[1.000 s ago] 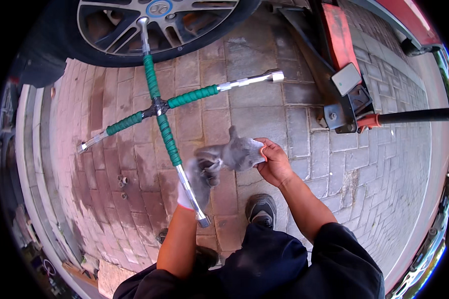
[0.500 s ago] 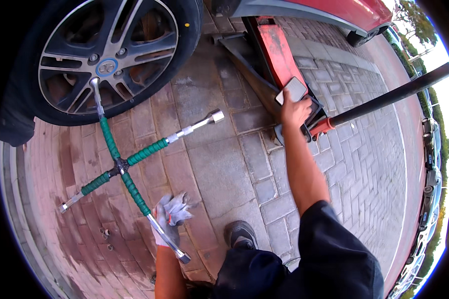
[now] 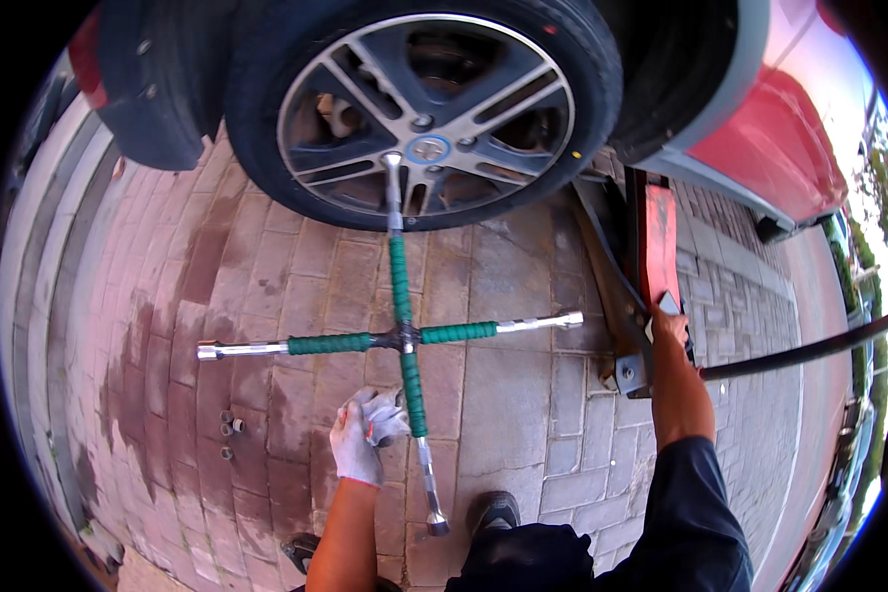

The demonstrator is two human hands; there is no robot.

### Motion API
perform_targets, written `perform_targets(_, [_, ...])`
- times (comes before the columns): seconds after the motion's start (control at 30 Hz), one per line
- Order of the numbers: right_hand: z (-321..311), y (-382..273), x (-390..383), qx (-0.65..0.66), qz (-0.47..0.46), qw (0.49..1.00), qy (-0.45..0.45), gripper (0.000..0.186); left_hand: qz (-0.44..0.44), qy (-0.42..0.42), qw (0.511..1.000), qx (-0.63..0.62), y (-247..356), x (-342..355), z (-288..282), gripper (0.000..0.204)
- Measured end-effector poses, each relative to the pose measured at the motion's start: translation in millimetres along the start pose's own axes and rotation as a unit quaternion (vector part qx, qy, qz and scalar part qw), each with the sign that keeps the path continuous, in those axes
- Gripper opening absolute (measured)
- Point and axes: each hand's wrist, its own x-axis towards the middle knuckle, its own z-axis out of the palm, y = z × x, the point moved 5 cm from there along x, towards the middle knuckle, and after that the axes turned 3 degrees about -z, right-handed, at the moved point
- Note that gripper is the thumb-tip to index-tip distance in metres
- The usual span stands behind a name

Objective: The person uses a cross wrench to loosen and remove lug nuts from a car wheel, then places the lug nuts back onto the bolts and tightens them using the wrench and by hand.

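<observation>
My left hand [image 3: 355, 444], in a pale glove, is closed on a loose grey glove [image 3: 390, 419], just left of the lower arm of a green-wrapped cross wrench [image 3: 414, 390]. The wrench's top socket rests on the lower-left part of the hub of a wheel [image 3: 503, 138], and its other three arms stick out in the air. My bare right hand [image 3: 671, 331] grips a small flat rectangular device [image 3: 668, 303], seemingly a phone, at the rear of a red floor jack [image 3: 658, 237]. Its fingers are partly hidden by the hand itself.
A red car body [image 3: 770, 128] overhangs the wheel and jack. The jack's long black handle [image 3: 799, 352] reaches right. Several loose nuts [image 3: 227, 424] lie on the pavers at left, beside stone steps [image 3: 54, 237] farther left. My shoe [image 3: 493, 508] shows below.
My right hand has let go of the grey glove, leaving it in my left hand, and has moved right onto the device on the jack. The view has swung round, bringing more red bodywork in.
</observation>
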Motion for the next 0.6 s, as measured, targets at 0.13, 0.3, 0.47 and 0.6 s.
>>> perform_targets(0.13, [-32.2, 39.7, -24.2, 0.083, -0.242, 0.967, 0.019, 0.080, 0.039, 0.030, 0.997, -0.053, 14.4, 24.5, -4.8, 0.032])
perform_targets(0.3, [-117.6, 143.1, -169.4, 0.024, -0.257, 0.876, -0.407, 0.045, -0.001, 0.187, 0.980, -0.072, 76.2, -10.6, -22.6, 0.020])
perform_targets(0.47, [-334.1, 278.6, -303.4, -0.046, 0.025, 0.764, -0.644, 0.082, 0.014, 0.170, 0.983, -0.066, 181.1, -121.9, -3.8, 0.027])
perform_targets(0.6, [-541.1, 324.9, -344.8, -0.166, 0.122, 0.716, -0.667, 0.082, -0.034, 0.144, 0.986, -0.082, 275.8, -246.2, 17.8, 0.035])
